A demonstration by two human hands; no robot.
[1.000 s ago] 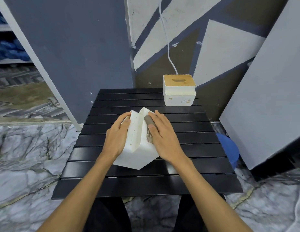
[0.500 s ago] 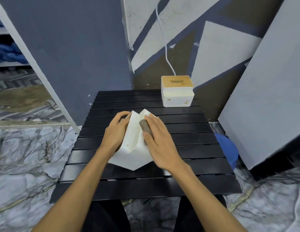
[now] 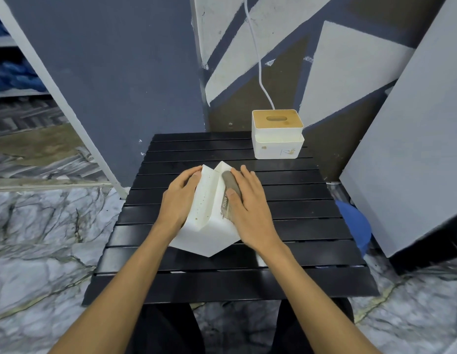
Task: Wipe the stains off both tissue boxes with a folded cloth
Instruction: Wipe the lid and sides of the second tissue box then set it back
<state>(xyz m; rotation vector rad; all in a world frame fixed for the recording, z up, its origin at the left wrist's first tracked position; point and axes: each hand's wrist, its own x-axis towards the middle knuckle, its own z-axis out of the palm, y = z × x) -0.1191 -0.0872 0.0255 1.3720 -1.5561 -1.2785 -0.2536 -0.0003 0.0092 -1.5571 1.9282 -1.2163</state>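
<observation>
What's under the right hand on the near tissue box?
The folded grey cloth, held by the right hand against the tilted near tissue box. Brown smears show beside it; anything beneath cloth and palm is covered.

This is looking like a storage corner: grey boards (image 3: 413,149) are leaning against a geometrically painted white-and-blue wall (image 3: 350,72), a black slatted table (image 3: 299,251) is standing on marble-patterned flooring (image 3: 43,238), and blue bundles (image 3: 15,77) are lying on white shelves (image 3: 8,93).

At the middle of the slatted table (image 3: 299,251) the near tissue box (image 3: 209,233), tilted, left hand (image 3: 180,198) on its left side, right hand (image 3: 250,213) with folded cloth (image 3: 231,183) on its right face, second tissue box (image 3: 277,146) behind at the far right corner, leaning board (image 3: 413,149) right of the table.
</observation>
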